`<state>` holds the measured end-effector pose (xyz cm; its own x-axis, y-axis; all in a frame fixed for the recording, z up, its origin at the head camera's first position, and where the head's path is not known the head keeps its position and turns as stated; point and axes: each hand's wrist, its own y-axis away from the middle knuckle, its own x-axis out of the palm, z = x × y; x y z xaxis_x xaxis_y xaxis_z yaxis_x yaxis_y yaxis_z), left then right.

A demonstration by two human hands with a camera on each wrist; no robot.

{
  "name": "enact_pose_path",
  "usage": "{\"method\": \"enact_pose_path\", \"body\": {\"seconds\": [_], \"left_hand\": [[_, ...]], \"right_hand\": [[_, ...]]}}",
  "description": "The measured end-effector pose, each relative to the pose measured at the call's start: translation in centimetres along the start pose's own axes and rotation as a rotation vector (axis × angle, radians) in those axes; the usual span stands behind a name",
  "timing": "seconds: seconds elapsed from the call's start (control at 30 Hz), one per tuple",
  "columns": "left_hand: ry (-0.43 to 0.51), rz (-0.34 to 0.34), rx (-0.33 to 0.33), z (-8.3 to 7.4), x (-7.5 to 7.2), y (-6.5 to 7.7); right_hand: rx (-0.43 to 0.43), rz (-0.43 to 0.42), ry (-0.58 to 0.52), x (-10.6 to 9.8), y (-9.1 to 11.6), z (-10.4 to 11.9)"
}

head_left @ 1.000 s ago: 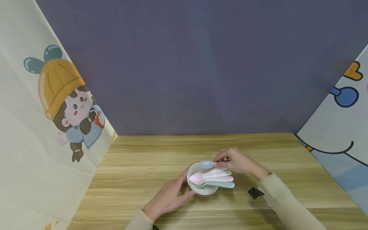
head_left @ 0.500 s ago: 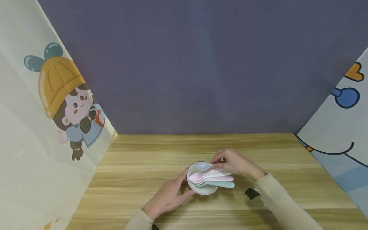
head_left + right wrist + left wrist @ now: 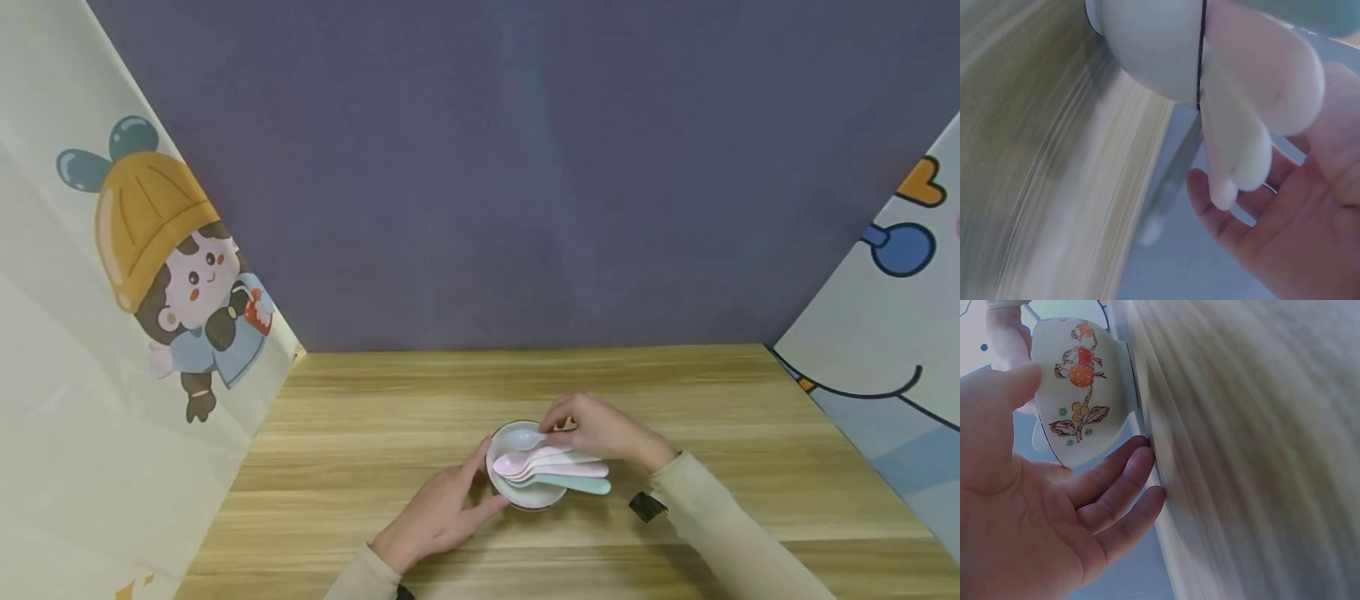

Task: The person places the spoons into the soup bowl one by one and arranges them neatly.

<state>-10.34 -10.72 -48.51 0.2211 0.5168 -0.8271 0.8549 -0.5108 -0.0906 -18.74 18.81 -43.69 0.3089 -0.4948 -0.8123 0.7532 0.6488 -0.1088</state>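
A small white bowl [image 3: 538, 500] with a dark rim stands on the table, and the left wrist view shows fruit and leaves painted on its side [image 3: 1085, 381]. My left hand [image 3: 442, 512] holds it from the left, thumb and forefinger spread along the rim. Between thumb and fingers my right hand [image 3: 603, 431] pinches a pale bluish-white spoon [image 3: 522, 439], its scoop inside the bowl's far side. Stacked spoons lie fanned in the bowl: a pink spoon [image 3: 513, 463] on top, a green spoon [image 3: 588, 484] nearest me. Their handles, including a white handle [image 3: 1238, 144], overhang the right rim.
The bowl rests on a wood-grain table [image 3: 360, 442]. A dark grey panel [image 3: 465, 183] rises behind it. Pale side panels with cartoon prints stand left [image 3: 67, 333] and right [image 3: 847, 350]. A black strap piece [image 3: 647, 507] hangs by the right sleeve.
The right hand has moved slightly left and toward me, bringing the pale spoon's scoop from above the rim down into the bowl. The left hand and bowl have hardly moved.
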Motion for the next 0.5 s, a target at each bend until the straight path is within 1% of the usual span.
{"method": "enact_pose_path", "body": {"seconds": [0.33,0.5], "left_hand": [[0.013,0.013,-0.017,0.26,0.18,-0.06],[0.009,0.010,-0.018,0.21,0.17,-0.05]], "right_hand": [[-0.034,0.011,0.020,0.68,-0.47,-0.06],[-0.031,0.012,0.021,0.94,-0.66,0.00]]}}
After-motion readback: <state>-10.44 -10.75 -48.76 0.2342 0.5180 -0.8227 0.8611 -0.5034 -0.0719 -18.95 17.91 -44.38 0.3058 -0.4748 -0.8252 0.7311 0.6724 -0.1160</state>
